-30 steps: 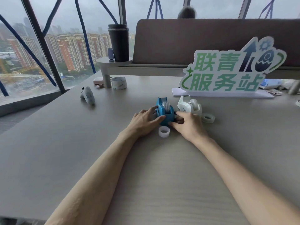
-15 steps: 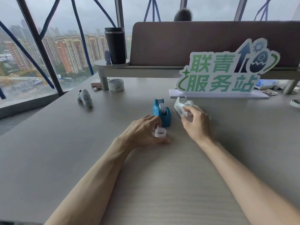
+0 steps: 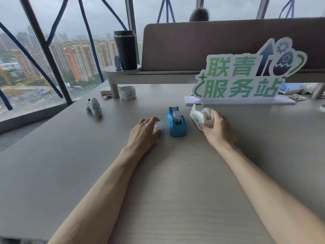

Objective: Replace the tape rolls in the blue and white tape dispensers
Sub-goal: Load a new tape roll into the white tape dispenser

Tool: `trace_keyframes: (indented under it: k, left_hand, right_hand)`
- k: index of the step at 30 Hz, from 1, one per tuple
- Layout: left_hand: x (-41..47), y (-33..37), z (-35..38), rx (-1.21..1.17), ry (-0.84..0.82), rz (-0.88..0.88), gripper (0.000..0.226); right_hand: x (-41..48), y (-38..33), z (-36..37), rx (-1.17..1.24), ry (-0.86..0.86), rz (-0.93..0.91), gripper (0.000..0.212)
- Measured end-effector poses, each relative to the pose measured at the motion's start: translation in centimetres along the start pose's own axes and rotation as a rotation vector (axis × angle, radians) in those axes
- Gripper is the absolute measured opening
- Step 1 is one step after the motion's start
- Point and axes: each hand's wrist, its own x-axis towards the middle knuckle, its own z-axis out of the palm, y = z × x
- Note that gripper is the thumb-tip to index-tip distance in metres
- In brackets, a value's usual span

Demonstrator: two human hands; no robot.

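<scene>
The blue tape dispenser (image 3: 176,123) stands on the table between my hands with a tape roll seated in it. My left hand (image 3: 145,132) lies just left of it, fingers curled over a small clear tape roll (image 3: 158,127) that is blurred and mostly hidden. The white tape dispenser (image 3: 197,115) sits to the right, also holding a roll. My right hand (image 3: 217,128) grips its rear end, thumb under the near side.
A green-lettered sign (image 3: 246,76) on a white base stands behind the dispensers. A wide tape roll (image 3: 127,92), a grey plush toy (image 3: 94,107) and a raised shelf with a black tumbler (image 3: 125,49) are at the far left. A person's head shows behind the partition.
My left hand slid the small clear roll from in front of the blue dispenser to its left side. My right hand stays on the white dispenser.
</scene>
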Motion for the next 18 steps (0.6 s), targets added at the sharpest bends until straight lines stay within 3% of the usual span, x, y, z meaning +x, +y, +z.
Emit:
trace_keyframes:
  k: [6, 11, 18]
  left_hand:
    - [-0.3, 0.3, -0.1, 0.018, 0.034, -0.004, 0.041]
    - [-0.8, 1.6, -0.3, -0.011, 0.152, 0.043, 0.031]
    - [-1.2, 3.2, -0.9, -0.07, 0.31, 0.142, 0.015]
  right_hand:
    - [-0.5, -0.6, -0.4, -0.076, 0.065, 0.044, 0.052]
    - [-0.4, -0.3, -0.1, -0.189, 0.126, -0.057, 0.049]
    - [-0.6, -1.2, -2.2, -0.142, -0.013, 0.038, 0.056]
